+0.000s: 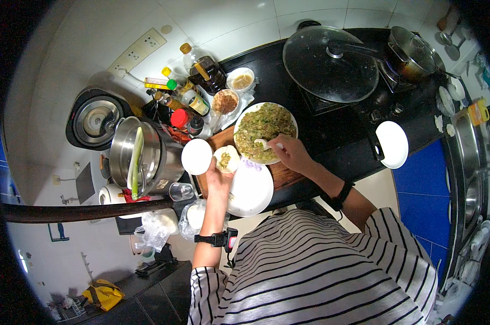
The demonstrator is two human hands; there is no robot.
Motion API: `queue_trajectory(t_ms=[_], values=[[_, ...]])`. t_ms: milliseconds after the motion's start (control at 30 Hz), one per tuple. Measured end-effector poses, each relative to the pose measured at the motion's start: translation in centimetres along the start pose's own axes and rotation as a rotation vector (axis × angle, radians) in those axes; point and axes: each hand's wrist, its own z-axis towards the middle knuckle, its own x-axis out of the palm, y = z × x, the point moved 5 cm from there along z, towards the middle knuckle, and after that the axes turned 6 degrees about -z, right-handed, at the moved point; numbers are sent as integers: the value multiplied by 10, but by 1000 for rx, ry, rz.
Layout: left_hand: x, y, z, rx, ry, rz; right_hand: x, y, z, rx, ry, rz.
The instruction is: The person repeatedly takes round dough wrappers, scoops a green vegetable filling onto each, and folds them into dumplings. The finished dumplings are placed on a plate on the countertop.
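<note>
My left hand holds up a round dumpling wrapper with a small heap of chopped filling in its middle. Beneath it lies a white plate with a purple flower print. My right hand grips a white spoon, whose bowl rests in the green and brown minced filling. That filling fills a large white bowl on the edge of a wooden cutting board. Left of the wrapper is a small white round dish.
Sauce bottles and two small bowls of seasoning stand behind the board. At left, a steel pot has a leek across it. A lidded wok sits on the stove, with a white-bladed cleaver-like tool at the counter's right edge.
</note>
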Motion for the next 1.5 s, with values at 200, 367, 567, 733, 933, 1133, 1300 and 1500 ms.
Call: queue_trajectory(t_ms=[200, 367, 567, 733, 933, 1133, 1300, 1500], values=[[-6, 0, 6, -13, 22, -34, 8, -46, -3, 585, -106, 641], [4, 7, 9, -45, 94, -58, -20, -17, 1, 394, -108, 516], [35, 29, 7, -114, 236, -7, -37, 52, 5, -19, -76, 164], [51, 45, 6, -195, 289, -16, -32, 81, 5, -321, 78, -55], [53, 48, 7, -182, 243, -18, -42, 78, 5, -248, -75, -25], [58, 50, 8, -151, 297, -35, -40, 81, 5, -106, -48, -18], [59, 47, 12, -80, 266, -95, -51, 86, 4, -131, -125, -73], [66, 53, 13, -69, 296, -82, -38, 90, 5, -263, -179, -241]])
